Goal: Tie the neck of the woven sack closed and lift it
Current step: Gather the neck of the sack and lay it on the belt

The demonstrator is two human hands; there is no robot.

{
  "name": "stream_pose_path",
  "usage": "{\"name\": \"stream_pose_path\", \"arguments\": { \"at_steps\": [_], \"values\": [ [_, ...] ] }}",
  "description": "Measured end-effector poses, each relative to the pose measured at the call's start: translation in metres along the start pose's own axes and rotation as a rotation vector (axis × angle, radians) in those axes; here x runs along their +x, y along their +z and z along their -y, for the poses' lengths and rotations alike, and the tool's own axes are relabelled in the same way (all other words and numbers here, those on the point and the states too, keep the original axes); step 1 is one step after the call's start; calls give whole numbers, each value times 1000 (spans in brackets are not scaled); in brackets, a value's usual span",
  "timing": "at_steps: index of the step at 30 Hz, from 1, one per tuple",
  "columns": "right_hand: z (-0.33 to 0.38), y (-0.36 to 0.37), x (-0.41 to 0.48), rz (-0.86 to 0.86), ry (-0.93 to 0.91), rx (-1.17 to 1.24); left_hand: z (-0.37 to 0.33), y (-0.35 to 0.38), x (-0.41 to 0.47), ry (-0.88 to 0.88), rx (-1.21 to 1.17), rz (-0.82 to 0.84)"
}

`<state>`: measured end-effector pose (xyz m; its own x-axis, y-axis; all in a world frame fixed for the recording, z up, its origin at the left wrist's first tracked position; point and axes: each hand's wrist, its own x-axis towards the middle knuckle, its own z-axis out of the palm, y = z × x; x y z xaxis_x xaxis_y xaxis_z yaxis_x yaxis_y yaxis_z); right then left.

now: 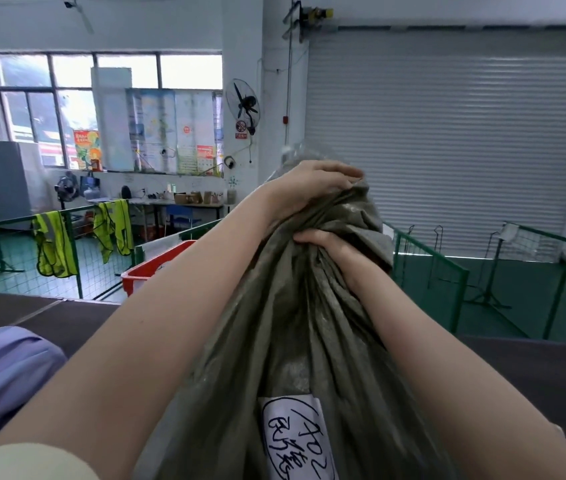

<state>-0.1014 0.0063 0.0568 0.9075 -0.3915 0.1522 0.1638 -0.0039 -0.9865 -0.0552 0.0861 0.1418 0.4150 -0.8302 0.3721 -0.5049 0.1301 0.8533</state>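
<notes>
The woven sack (295,341) stands upright directly in front of the person, its grey-green cloth drawn into long folds that run up to a bunched neck (340,216) held high at chest level. A white label (295,438) with handwritten marks sits on the near face of the body. The sack's base is out of view, so whether it rests on the dark surface (534,375) or hangs free cannot be told.

The left hand (309,188) is curled closed over the top of the gathered cloth, fingers pressing down into the bunch. The right hand (326,247) is clenched around the neck just below it, thumb across the folds. The two hands are close together, one above the other.

No cord, string or knot shows anywhere, so the tying step seems to be under way at the gathering stage: the neck is cinched by grip alone. The next move likely calls for keeping the lower grip tight while the upper hand twists or loops the loose top, then pulling it snug before any lift. Beyond, a green mesh fence (430,268) and a grey roller door (447,133) close the view.
</notes>
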Motion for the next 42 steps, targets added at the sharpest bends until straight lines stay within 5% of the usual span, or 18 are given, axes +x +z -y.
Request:
{"name": "stream_pose_path", "arguments": {
  "at_steps": [2, 7, 9, 11, 13, 15, 19, 25, 31, 35, 40, 42],
  "values": [
    [-4, -2, 3, -82, 57, 14, 0, -8, -2, 34, -4, -106],
    [-11, -3, 13, -147, 141, 68, 18, -39, -7, 41, 367, -664],
    [-14, -2, 12, -116, 154, 127, 35, -52, -12, -246, 451, -553],
    [-16, -2, 12, -72, 143, 213, 53, -54, -21, -580, 360, -240],
    [-19, -2, 13, -31, 130, 275, 73, -52, -27, -705, 295, -24],
    [-20, -2, 14, 14, 112, 263, 87, -49, -26, -638, 220, -10],
    [-14, -7, 12, 102, 101, 220, 79, -48, -16, -439, 32, -285],
    [-4, -17, 9, 169, 168, 22, 56, -51, -12, -231, -3, -305],
    [-9, -17, 8, 231, 128, 191, 31, -22, 1, -70, -72, 76],
    [-17, -11, 6, 213, 74, 267, 49, -15, 10, -18, 30, 153],
    [-25, -4, 13, 106, 119, 236, 55, -25, 14, 133, 513, -100],
    [-27, -2, 16, 79, 143, 278, 46, -34, 3, 30, 560, -145]
  ]
}}
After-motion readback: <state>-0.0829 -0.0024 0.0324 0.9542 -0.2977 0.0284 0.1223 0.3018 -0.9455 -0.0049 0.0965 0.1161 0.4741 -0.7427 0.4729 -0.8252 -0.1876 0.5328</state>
